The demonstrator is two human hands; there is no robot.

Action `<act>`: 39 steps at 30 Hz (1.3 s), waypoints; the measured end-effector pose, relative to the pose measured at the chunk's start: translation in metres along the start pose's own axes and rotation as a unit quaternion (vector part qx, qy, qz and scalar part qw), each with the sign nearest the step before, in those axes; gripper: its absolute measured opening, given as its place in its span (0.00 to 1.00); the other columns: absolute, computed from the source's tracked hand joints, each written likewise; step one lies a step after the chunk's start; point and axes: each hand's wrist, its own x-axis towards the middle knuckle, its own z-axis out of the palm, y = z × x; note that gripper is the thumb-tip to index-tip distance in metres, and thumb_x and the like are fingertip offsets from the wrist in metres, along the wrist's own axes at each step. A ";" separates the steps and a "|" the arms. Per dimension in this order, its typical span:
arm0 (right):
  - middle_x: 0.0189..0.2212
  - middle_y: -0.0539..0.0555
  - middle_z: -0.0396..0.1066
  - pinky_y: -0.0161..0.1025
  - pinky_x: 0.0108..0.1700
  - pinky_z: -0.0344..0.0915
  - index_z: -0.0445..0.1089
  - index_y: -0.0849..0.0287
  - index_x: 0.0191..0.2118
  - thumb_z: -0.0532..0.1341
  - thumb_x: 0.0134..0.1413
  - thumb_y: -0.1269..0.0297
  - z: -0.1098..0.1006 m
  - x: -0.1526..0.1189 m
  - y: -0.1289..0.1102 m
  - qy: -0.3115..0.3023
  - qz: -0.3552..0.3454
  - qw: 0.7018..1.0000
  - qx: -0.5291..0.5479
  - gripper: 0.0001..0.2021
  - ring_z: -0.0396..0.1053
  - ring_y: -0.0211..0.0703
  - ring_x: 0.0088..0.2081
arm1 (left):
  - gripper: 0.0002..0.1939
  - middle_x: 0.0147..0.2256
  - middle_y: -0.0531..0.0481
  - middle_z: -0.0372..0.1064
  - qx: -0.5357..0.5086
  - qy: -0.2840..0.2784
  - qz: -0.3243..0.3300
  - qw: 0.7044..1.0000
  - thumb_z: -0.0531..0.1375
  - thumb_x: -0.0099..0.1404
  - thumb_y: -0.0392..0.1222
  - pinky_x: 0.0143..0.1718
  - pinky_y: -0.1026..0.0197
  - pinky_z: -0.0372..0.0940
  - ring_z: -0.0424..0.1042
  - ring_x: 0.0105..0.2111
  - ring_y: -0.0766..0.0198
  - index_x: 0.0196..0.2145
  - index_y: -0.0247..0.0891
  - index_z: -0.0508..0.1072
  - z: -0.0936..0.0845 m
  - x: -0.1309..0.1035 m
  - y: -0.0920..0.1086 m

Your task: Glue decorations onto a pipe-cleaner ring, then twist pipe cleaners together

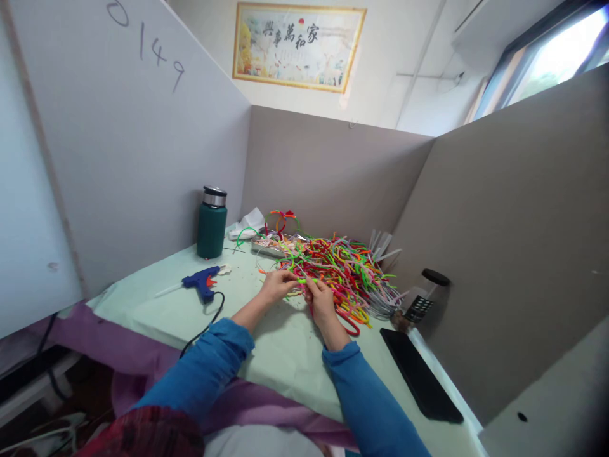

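My left hand (277, 285) and my right hand (321, 301) come close together over the table, just in front of a big tangled heap of pipe cleaners (347, 263) in many bright colours. Between my fingertips runs a short yellow-green pipe cleaner (301, 280), pinched by both hands. Its ends are hidden by the fingers. A red pipe cleaner (351, 331) loops out on the table beside my right wrist. Left of my hands lies a blue glue gun (202, 282) with an orange trigger and a black cord.
A dark green bottle (212, 223) stands at the back left. Behind the heap sit a metal tray (266, 247) and crumpled white tissue (248, 224). To the right are a black phone (421, 376) and a dark-lidded jar (425, 298). Grey partitions (333, 171) enclose the table.
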 end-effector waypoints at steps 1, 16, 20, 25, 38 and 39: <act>0.13 0.42 0.55 0.33 0.19 0.46 0.59 0.57 0.20 0.65 0.41 0.51 0.000 0.000 -0.001 0.001 0.001 1.000 0.001 0.18 0.50 0.30 0.15 | 0.07 0.27 0.49 0.74 0.010 0.004 0.013 1.000 0.61 0.52 0.40 0.31 0.65 0.61 0.68 0.27 0.66 0.28 0.35 0.78 -0.001 -0.001 0.002; 0.13 0.42 0.55 0.32 0.18 0.45 0.59 0.57 0.19 0.66 0.39 0.53 0.000 0.001 0.000 0.001 0.016 0.999 0.040 0.17 0.50 0.30 0.16 | 0.11 0.27 0.50 0.71 -0.038 -0.018 0.017 0.999 0.62 0.51 0.44 0.30 0.66 0.61 0.67 0.27 0.67 0.31 0.34 0.74 0.002 0.005 -0.014; 0.13 0.42 0.55 0.32 0.17 0.45 0.59 0.57 0.20 0.66 0.39 0.52 0.000 0.001 0.000 0.003 0.019 0.999 0.035 0.18 0.50 0.30 0.15 | 0.08 0.27 0.50 0.71 -0.042 -0.009 0.037 0.998 0.61 0.52 0.41 0.31 0.66 0.61 0.67 0.28 0.67 0.29 0.34 0.74 0.001 0.003 -0.010; 0.13 0.42 0.56 0.32 0.17 0.45 0.59 0.57 0.20 0.66 0.39 0.52 0.000 0.001 0.000 0.009 0.018 0.999 0.027 0.18 0.51 0.30 0.15 | 0.06 0.27 0.50 0.71 -0.037 -0.019 0.053 0.998 0.60 0.52 0.38 0.31 0.66 0.61 0.66 0.28 0.67 0.29 0.34 0.74 0.001 0.003 -0.010; 0.14 0.42 0.55 0.32 0.19 0.46 0.61 0.58 0.21 0.64 0.42 0.51 -0.001 0.000 0.000 -0.010 -0.017 0.999 -0.030 0.17 0.50 0.30 0.16 | 0.21 0.15 0.54 0.59 -0.004 -0.056 -0.008 0.998 0.56 0.56 0.55 0.20 0.67 0.48 0.56 0.19 0.70 0.18 0.33 0.71 -0.006 0.001 -0.001; 0.14 0.42 0.55 0.32 0.19 0.46 0.61 0.58 0.21 0.64 0.42 0.51 -0.001 0.000 0.000 -0.010 -0.016 0.999 -0.030 0.17 0.50 0.30 0.16 | 0.21 0.16 0.54 0.60 -0.013 -0.054 -0.009 0.998 0.57 0.55 0.55 0.20 0.67 0.49 0.56 0.19 0.70 0.19 0.33 0.72 -0.006 0.002 -0.002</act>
